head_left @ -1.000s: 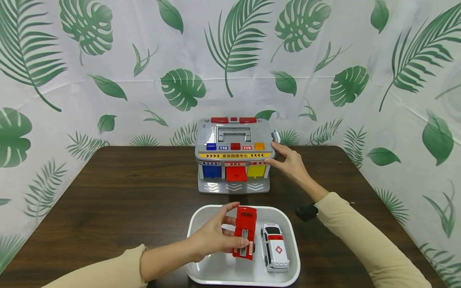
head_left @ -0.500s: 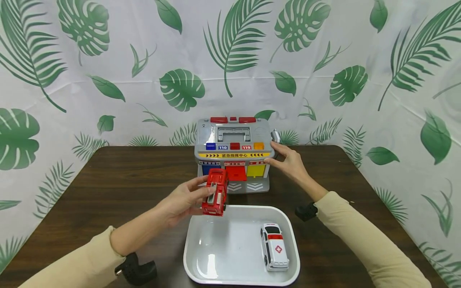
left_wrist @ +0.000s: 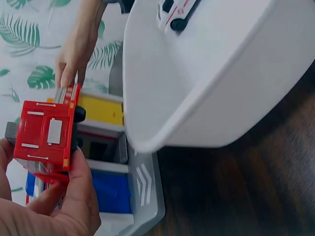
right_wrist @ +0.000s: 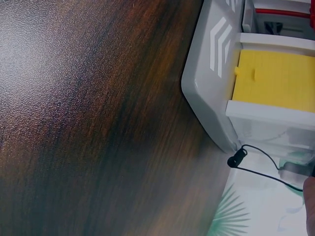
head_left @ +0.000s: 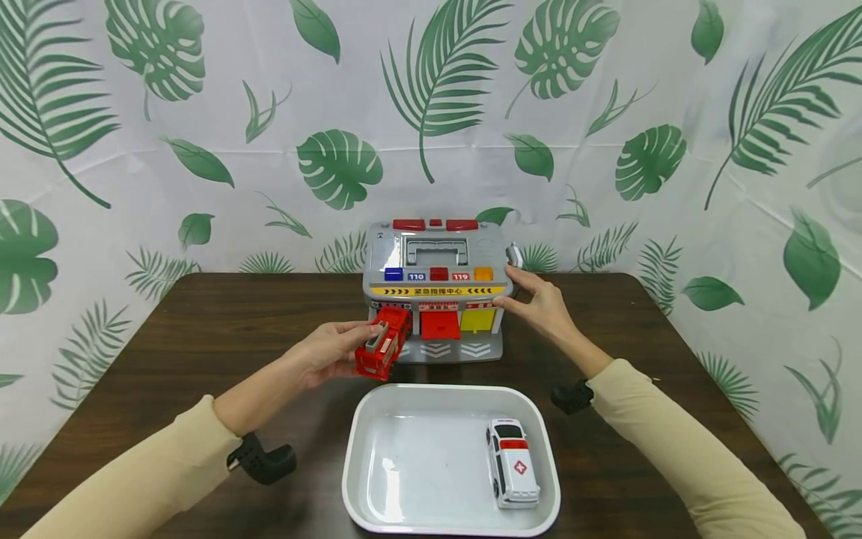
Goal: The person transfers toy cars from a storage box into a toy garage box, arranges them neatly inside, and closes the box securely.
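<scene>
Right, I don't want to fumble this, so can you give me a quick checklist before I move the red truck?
1. Red truck held in the left hand: ok.
2. Right hand holding the toy garage: ok, at its right end; how firmly, cannot tell.
3. Red door open: ok, its flap is swung out.
4. Truck facing that opening: not ok, it's at the blue door, which looks shut.
5. Ambulance out of the way: ok, in the tray.
</scene>
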{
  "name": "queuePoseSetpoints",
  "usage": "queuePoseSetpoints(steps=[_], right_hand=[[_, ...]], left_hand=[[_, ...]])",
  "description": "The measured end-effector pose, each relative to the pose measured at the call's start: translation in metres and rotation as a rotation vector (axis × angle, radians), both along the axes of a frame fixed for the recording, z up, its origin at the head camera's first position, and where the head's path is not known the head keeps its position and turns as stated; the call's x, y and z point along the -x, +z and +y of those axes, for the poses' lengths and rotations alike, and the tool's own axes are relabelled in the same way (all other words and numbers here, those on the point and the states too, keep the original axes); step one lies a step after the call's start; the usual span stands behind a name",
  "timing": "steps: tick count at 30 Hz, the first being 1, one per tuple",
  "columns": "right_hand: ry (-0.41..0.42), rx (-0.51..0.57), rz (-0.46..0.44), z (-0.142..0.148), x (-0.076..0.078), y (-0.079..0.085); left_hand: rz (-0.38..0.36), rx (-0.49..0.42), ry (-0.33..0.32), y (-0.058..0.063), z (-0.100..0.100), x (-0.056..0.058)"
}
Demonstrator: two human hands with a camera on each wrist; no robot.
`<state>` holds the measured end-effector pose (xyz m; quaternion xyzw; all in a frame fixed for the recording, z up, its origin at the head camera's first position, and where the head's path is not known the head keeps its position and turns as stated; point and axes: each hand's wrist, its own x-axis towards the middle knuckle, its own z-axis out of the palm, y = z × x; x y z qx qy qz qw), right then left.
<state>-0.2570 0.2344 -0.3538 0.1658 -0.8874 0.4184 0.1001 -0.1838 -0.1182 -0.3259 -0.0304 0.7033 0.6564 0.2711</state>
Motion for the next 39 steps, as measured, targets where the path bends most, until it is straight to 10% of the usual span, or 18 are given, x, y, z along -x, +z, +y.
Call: queuePoseSetpoints(steps=[16, 39], right_hand=[[0.013, -0.001, 0.009, 0.002, -0.001, -0.002], [0.009, -0.003, 0.011, 0.004, -0.003, -0.004]], left_hand=[[-0.033, 0.14, -0.077, -0.01, 0.003, 0.023], [-0.04, 0.075, -0.123, -0.035, 0.021, 0.038]])
